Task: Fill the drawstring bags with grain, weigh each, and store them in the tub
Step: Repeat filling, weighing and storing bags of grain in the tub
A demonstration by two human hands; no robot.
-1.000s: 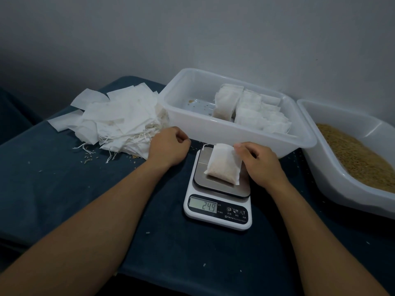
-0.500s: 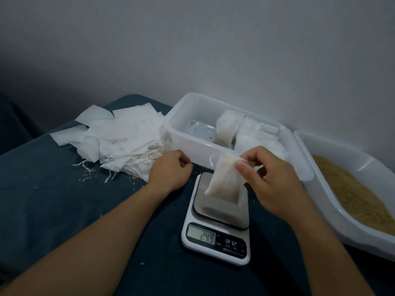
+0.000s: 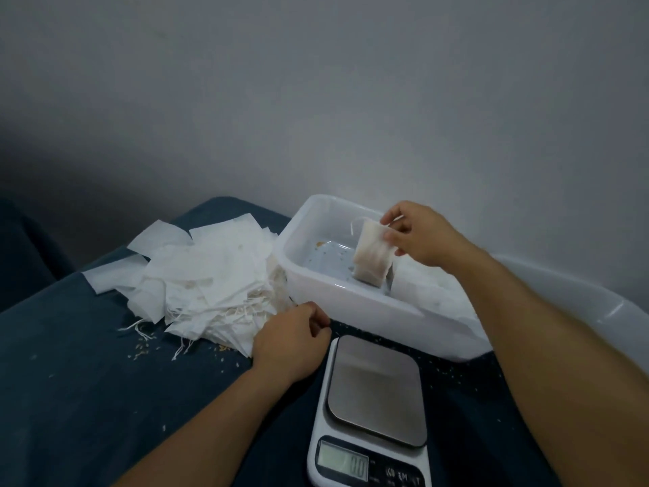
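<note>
Where the dark blue cloth of the desk point(image 3: 87, 363) comes nearest, a white kitchen scale point(image 3: 370, 416) sits with its brushed steel platform bare and its small grey display showing zeros. Just left of it the left hand point(image 3: 289, 342) rests on the cloth, its fingers loosely curled under and holding nothing, its knuckles touching the edge of a heap of empty bags point(image 3: 203, 279). Those are thin, flat white squares, papery and limp, piled unevenly with frayed strings trailing from the near edge. Loose grains point(image 3: 140, 349) are scattered on the cloth just in front of the heap. Beyond the scale stands a translucent white plastic tub point(image 3: 368, 311), rectangular with rounded corners and a smooth rim; a few grains lie on its bare floor at the left end. Over the tub the right hand point(image 3: 421, 237) pinches the filled bag point(image 3: 372, 256) by its top edge between thumb and fingers, so the plump, faintly tan pouch hangs upright inside the tub walls with its drawstring looping off the top corner; whether its bottom touches the floor I cannot tell. At the far right, the pale rim of a second tub point(image 3: 579, 293) shows behind the forearm. Behind everything rises a plain grey wall point(image 3: 316, 100), shadowed at the left.
</note>
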